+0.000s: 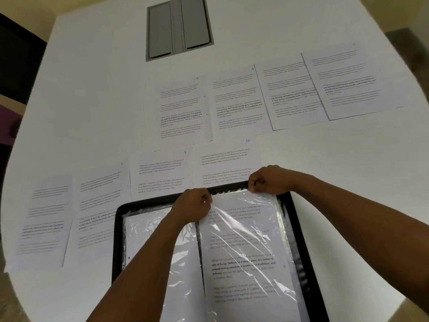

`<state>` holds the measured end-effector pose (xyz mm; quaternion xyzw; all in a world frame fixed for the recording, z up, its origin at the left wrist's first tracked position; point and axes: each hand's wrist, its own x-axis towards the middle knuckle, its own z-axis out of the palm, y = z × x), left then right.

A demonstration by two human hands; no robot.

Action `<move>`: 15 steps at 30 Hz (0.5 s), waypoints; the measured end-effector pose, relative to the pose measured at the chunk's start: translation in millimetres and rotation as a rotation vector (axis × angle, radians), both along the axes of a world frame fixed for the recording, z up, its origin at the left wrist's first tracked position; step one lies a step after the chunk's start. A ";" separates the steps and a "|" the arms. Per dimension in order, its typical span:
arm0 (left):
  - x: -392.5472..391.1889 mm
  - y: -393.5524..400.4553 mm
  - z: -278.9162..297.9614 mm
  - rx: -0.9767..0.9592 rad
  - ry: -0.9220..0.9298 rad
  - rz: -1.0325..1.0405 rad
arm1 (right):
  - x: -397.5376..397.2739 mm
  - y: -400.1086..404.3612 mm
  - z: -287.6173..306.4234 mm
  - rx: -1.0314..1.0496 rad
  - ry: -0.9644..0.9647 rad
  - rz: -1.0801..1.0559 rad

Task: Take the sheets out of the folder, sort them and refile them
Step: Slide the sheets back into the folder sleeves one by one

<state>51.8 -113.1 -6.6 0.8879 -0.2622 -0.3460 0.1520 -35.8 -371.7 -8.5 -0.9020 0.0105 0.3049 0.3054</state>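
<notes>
Fingers of both my hands are curled tight at the top edge of the clear plastic sleeve [243,247] on the right-hand page of the open black folder [299,231]. My left hand [193,204] pinches the sleeve's upper left corner, near the folder's spine, with a ring showing on one finger; the knuckles are bunched and nothing of the palm shows. My right hand [267,180] grips the upper right corner, its fingers folded under so that I cannot tell whether they hold the plastic alone or the sheet inside too. A printed sheet [241,266] lies inside that sleeve, its text showing through the wrinkled plastic. The folder lies flat on the white table [97,89], close to me, with another filled sleeve [148,231] on its left page under my left forearm. Beyond the folder, loose printed sheets lie in two rows on the table: a near row [160,173] just past the folder's top edge, and a far row [236,103] to the right. A grey panel [178,26] sits at the far side of the table.
</notes>
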 end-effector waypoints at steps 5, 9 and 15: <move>-3.9 -3.3 -3.0 -0.091 -0.041 0.025 | -1.5 7.8 2.3 -0.128 -0.020 0.072; -7.2 -5.9 -5.5 -0.114 -0.035 0.045 | -3.6 11.2 6.1 -0.127 0.123 0.135; -9.4 -5.0 -3.0 -0.150 0.002 0.120 | -21.6 11.3 2.6 0.148 -0.139 -0.324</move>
